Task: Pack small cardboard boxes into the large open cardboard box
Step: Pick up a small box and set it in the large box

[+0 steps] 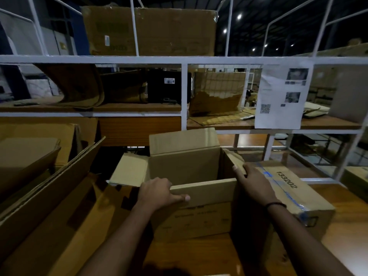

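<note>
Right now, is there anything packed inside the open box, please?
No, the open box shows only bare inner walls; both hands grip its rim.

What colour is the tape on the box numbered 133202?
Blue tape on the numbered box, clearest in the head view.

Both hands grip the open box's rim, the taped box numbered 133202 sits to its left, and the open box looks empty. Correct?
Not quite. In the head view the taped box numbered 133202 sits to the right of the open box, behind the right hand. The rest holds: the left hand also grips the rim, and nothing shows inside.
</note>
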A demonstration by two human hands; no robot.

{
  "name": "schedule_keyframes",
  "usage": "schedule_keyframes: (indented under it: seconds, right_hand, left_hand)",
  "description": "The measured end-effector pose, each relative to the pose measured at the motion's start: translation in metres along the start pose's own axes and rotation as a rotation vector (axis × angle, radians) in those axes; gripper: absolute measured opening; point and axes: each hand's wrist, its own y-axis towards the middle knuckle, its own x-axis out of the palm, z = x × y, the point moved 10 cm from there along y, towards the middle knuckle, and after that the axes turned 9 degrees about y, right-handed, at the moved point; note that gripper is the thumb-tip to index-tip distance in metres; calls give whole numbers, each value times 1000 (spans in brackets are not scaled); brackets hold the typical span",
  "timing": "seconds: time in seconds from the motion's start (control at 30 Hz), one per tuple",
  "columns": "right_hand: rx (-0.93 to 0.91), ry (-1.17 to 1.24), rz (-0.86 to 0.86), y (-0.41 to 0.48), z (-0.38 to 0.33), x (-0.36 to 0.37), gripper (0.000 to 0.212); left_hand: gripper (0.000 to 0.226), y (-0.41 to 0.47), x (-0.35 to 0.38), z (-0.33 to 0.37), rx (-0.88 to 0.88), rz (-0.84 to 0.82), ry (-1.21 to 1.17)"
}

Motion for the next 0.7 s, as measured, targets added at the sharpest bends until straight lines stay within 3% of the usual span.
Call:
schedule_keyframes:
  seconds: [0.2,0.33,0.4,0.5,0.6,0.7]
  right_hand:
    - [-26,-196,125,-30,3,-9,96]
    - [-149,-169,227,-71,-25,-7,67]
    - [-225,-84,309,-100,-40,-2,56]
    - [-178,182,345,-129,-40,8,57]
    - [-25,647,323,-131,-28,5,60]
    - [-20,883,414,-123,-36,-26,46]
  left_hand:
    - [80,6,0,4,65,-15,46]
    - [91,3,0,0,109,18,-57]
    - [83,-4,-4,0,166,80,-243]
    - [49,-15,-16,-10,219,120,-746]
    - [60,-23,-28,-37,198,258,-1181]
    - [67,-32,-27,-72,75,448,-1342]
